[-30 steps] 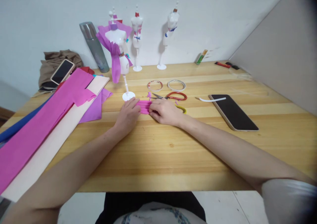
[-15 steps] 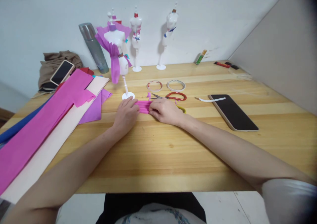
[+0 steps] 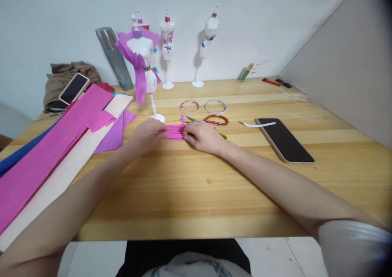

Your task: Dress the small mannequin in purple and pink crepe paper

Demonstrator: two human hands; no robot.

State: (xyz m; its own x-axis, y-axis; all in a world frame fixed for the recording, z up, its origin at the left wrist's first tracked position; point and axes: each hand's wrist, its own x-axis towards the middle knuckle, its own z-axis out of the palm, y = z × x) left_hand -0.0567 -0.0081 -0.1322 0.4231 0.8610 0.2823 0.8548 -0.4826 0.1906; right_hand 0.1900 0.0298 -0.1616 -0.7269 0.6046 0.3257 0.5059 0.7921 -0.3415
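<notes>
A pink pleated piece of crepe paper (image 3: 175, 132) lies on the table between my two hands, its folds running sideways. My left hand (image 3: 148, 133) has its fingers closed on the left end. My right hand (image 3: 202, 136) pinches the right end, thumb and fingertips pressed together. Behind my right hand lie scissors with red handles (image 3: 216, 119), partly covered by the hand. A yellow handle (image 3: 223, 136) peeks out beside my right wrist. The white base of a small dress form (image 3: 150, 81) draped in purple paper stands just beyond my left hand.
Two tape rolls, one reddish (image 3: 189, 107) and one white (image 3: 216, 106), lie behind the scissors. A phone (image 3: 284, 140) with a white strip (image 3: 260, 125) across it is at right. Pink paper sheets (image 3: 58, 150) cover the left. More dress forms (image 3: 167, 40) and a bottle (image 3: 114, 58) stand at the back.
My left hand has slid left along the pink crepe paper, so more of the pleated stretch shows. My right hand stays at its end. The view has shifted slightly.
</notes>
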